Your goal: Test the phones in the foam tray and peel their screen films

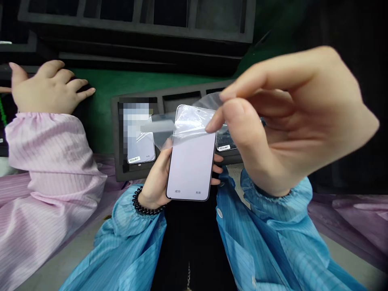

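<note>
Glossy glass on the smartphone — smooth and pale — beneath a thin, clear, shiny plastic film. Matt black foam in the tray, dull green rubbery surface on the mat — then finely striped, woven cloth on the blue sleeve and the pink sleeve; polished black beads on the bracelet.

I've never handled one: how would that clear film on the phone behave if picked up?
The clear film looks floppy, curling where the right hand pinches it. It is probably light, and may cling: its lower part lies flat on the phone.
</note>
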`<action>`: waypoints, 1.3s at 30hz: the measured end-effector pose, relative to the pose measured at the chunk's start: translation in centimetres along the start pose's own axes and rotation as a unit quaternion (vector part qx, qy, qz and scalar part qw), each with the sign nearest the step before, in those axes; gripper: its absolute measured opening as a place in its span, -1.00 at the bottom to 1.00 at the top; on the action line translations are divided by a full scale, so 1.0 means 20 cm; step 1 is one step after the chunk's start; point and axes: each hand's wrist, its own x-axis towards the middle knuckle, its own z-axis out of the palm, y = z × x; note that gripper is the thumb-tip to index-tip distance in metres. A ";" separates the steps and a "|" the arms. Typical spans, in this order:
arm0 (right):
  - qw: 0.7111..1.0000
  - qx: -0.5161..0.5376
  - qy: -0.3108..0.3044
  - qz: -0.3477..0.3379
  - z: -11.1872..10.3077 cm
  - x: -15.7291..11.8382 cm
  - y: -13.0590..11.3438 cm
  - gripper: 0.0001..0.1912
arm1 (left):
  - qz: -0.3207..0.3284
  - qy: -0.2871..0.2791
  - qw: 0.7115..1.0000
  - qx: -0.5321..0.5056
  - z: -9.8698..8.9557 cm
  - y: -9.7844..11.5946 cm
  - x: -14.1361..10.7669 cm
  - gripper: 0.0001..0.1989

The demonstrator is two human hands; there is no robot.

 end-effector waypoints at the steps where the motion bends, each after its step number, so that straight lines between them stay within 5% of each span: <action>1: 0.999 0.009 -0.048 0.003 -0.02 -0.01 0.00 -0.92 | 0.002 0.004 1.000 0.004 -0.01 0.00 0.00 -0.26; 3: 0.994 0.034 -0.106 0.011 -0.02 -0.04 0.01 -0.94 | 0.009 0.019 1.000 0.004 -0.02 0.00 0.00 -0.29; 5: 0.994 0.036 -0.100 0.020 0.03 -0.10 0.00 -0.94 | 0.012 0.043 0.999 -0.004 -0.03 0.01 0.00 -0.31; 9: 0.992 0.018 0.121 0.028 0.14 -0.27 -0.06 -0.87 | 0.011 0.057 0.998 0.002 -0.03 0.04 0.00 -0.25; 12: 0.982 0.018 0.183 0.039 0.11 -0.33 -0.07 -0.80 | 0.035 0.051 0.998 0.016 -0.02 0.06 0.01 -0.24; 14: 0.995 0.006 0.101 -0.024 0.06 -0.32 -0.03 -0.82 | 0.045 0.053 0.997 0.014 -0.01 0.07 0.02 -0.24; 16: 0.993 -0.005 -0.047 -0.104 0.03 -0.30 0.02 -0.82 | 0.047 0.056 0.997 0.010 -0.02 0.07 0.02 -0.23; 21: 0.982 -0.120 -0.025 -0.147 0.13 -0.27 0.13 -0.81 | 0.060 0.084 0.995 0.009 -0.03 0.06 0.02 -0.32; 25: 0.967 -0.201 -0.073 -0.139 0.18 -0.26 0.15 -0.64 | 0.082 0.151 0.985 0.009 -0.03 0.04 0.02 -0.46; 30: 0.952 -0.216 -0.154 -0.155 0.20 -0.25 0.15 -0.58 | 0.096 0.161 0.982 0.016 0.00 0.04 0.01 -0.46; 39: 0.957 -0.185 -0.104 -0.196 0.22 -0.29 0.14 -0.67 | 0.087 0.153 0.984 0.008 0.01 0.05 0.01 -0.44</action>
